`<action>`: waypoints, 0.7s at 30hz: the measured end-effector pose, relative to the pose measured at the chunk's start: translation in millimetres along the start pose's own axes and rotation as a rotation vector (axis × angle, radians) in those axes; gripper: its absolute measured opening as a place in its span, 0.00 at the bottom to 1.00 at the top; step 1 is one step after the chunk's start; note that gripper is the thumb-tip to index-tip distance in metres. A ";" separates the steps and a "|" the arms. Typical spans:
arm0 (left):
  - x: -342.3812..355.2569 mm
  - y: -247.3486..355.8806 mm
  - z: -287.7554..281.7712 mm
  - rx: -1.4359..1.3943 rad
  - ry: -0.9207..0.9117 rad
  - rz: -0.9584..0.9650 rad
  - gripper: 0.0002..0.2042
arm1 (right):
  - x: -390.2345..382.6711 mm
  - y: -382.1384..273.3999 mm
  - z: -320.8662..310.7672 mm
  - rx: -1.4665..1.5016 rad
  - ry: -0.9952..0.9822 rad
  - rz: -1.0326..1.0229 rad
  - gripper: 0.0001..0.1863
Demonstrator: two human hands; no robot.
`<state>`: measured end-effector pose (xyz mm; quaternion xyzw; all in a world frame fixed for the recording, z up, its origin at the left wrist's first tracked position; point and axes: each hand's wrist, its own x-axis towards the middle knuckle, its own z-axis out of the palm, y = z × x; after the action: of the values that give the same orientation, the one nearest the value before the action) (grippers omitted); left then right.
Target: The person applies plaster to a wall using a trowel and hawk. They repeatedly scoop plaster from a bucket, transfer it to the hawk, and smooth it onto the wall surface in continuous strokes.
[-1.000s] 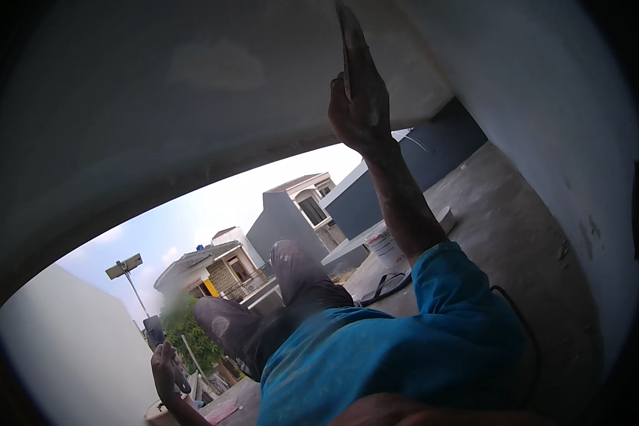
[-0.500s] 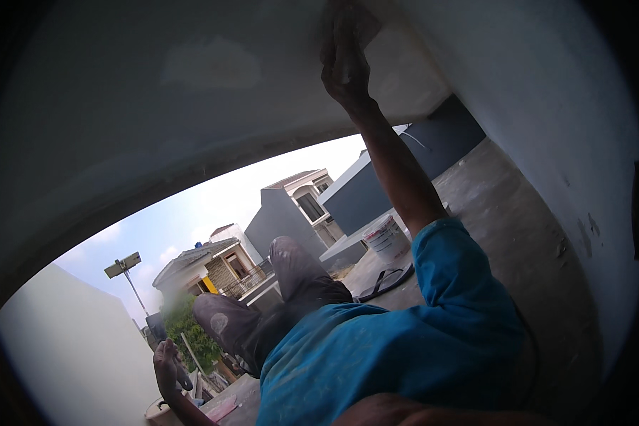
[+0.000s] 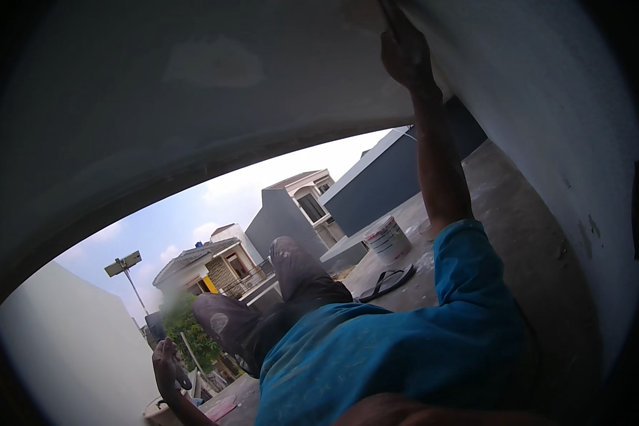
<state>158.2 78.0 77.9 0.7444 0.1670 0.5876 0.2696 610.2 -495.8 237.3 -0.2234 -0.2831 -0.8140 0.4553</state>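
My right hand is raised against the underside of a grey slab, close to where it meets the wall on the right. Its fingers are closed on a thin flat tool, seen nearly edge-on; shadow hides its exact kind. Low on the left, my left hand is bent upward. It grips a tool with a dark, flat, squarish end above the fingers, which looks like a putty knife. A paler smooth patch shows on the slab.
A white wall runs along the right. On the concrete floor stand a white bucket and a black flip-flop. Another pale bucket sits below my left hand. Houses, a tree and a lamp post lie beyond the opening.
My right hand has swept to the right along the slab with the flat tool, which has turned from face-on to nearly edge-on. The left hand has stayed put.
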 end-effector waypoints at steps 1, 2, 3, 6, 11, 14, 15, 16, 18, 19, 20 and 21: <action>3.0 2.1 -0.8 0.011 -0.010 0.022 0.20 | 2.3 -0.2 -2.4 0.061 0.003 -0.101 0.31; 2.0 -2.9 -0.5 0.012 -0.004 0.017 0.20 | 9.5 -15.1 -1.6 0.133 -0.004 -0.208 0.31; 2.6 -6.8 -1.9 0.014 -0.003 0.017 0.20 | 13.0 -26.2 -1.1 0.198 -0.009 -0.312 0.31; 2.5 -5.8 -1.9 0.034 -0.025 0.016 0.20 | -10.4 -26.3 22.4 -0.280 0.041 -0.396 0.34; -0.1 -4.8 1.1 0.001 -0.045 0.026 0.20 | -41.3 -34.1 35.1 0.080 -0.072 -0.212 0.38; 4.0 -9.5 -4.1 0.031 -0.043 0.047 0.19 | -42.6 -5.1 22.3 -0.090 0.031 -0.166 0.38; 2.6 -10.9 -4.0 0.009 -0.031 0.036 0.19 | -39.5 1.0 16.5 -0.168 0.081 -0.143 0.38; 3.3 -6.8 -1.5 -0.011 -0.022 0.030 0.19 | -36.7 5.5 10.2 -0.127 0.084 -0.105 0.38; -0.1 3.4 1.1 0.014 -0.016 0.008 0.19 | -33.2 13.8 1.4 -0.045 0.088 -0.028 0.39; -4.5 2.4 4.1 0.016 -0.006 -0.006 0.19 | -36.4 22.3 5.3 0.055 0.087 -0.055 0.40; -2.6 2.1 3.8 0.008 -0.008 -0.005 0.19 | -38.5 48.6 12.0 0.097 0.138 -0.093 0.35; 2.3 1.3 3.1 0.000 -0.015 0.000 0.19 | -39.7 84.9 19.8 0.132 0.190 -0.133 0.30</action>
<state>161.7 77.6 79.9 0.7488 0.1650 0.5821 0.2707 705.3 -494.3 249.1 -0.0955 -0.3056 -0.8395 0.4389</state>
